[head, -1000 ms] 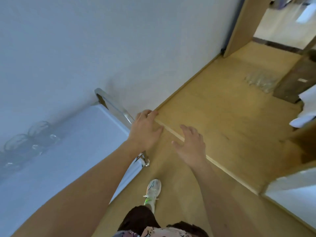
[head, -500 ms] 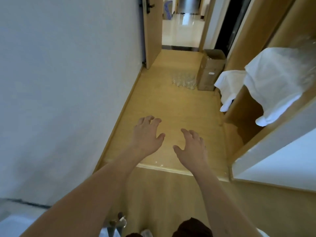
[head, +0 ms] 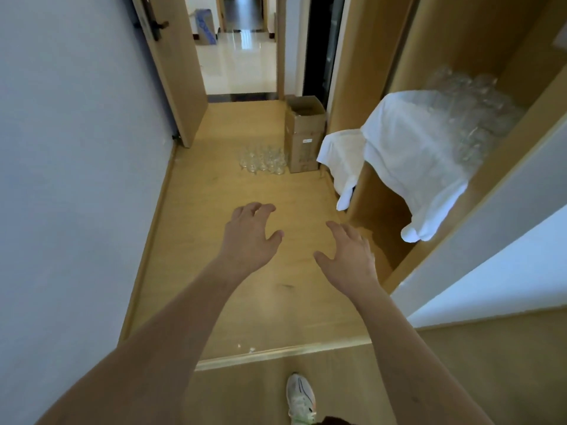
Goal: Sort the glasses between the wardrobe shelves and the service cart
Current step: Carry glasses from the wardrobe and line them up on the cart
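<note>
Clear glasses (head: 474, 118) crowd a white cloth (head: 408, 154) on the wardrobe shelf (head: 521, 118), right of both hands; more glasses (head: 262, 159) stand on the wooden floor (head: 214, 256) beside a cardboard box (head: 303, 133). Left hand (head: 250, 237) and right hand (head: 348, 254) hover empty, fingers loosely spread.
</note>
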The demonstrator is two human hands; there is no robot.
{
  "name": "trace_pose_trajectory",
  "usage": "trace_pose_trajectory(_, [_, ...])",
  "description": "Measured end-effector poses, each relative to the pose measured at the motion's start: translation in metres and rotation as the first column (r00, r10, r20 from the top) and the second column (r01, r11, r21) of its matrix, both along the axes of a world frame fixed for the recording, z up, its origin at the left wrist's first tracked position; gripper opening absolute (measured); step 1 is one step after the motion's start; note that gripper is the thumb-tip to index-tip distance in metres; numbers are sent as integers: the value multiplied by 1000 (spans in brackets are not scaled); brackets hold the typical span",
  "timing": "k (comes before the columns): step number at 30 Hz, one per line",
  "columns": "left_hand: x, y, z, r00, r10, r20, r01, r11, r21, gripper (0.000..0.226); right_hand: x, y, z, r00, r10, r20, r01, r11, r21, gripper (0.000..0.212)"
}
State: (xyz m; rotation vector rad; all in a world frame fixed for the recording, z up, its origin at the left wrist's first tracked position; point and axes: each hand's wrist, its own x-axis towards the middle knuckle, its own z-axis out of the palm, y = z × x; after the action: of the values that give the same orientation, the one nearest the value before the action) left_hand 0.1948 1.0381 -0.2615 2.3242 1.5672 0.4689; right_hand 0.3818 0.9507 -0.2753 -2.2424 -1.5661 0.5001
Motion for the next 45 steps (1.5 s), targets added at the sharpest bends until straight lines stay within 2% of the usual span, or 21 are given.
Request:
trace_pose_trajectory(6, [77,86,17,983,42,180,-44,999,4,51,66,77,12,999,-49,-23,49,999,23,68])
trace_pose_trajectory(10, [115,135,25,969,46,243,-50,999,12,48,101,120,17,993,-111,-29,112,992,51,67])
trace_pose_trajectory(15, [158,192,27,954,-49,297,43,999,26,47,129,169,22,975,-213,-64,218,972,87,67])
trace_pose_trajectory(20, [205,258,27,926,-217,308,207,976,66,49,148,223,24,940,-334,-67,340,933,121,68])
trace_pose_trajectory(26, [259,341,44,862,-447,239,430,895,120,48,172,290,38,872,-487,-43,488,863,127,68])
trace_pose_trajectory(31, [308,398,61,739,-609,288,602,789,123,47,204,326,55,765,-644,-6,637,756,150,69])
trace_pose_trajectory(38, [396,413,71,572,-752,329,748,642,168,47,250,325,69,614,-787,63,774,616,149,70])
trace_pose_trajectory(45, [495,412,74,450,-842,296,818,522,243,46,329,313,82,500,-864,49,831,495,252,70])
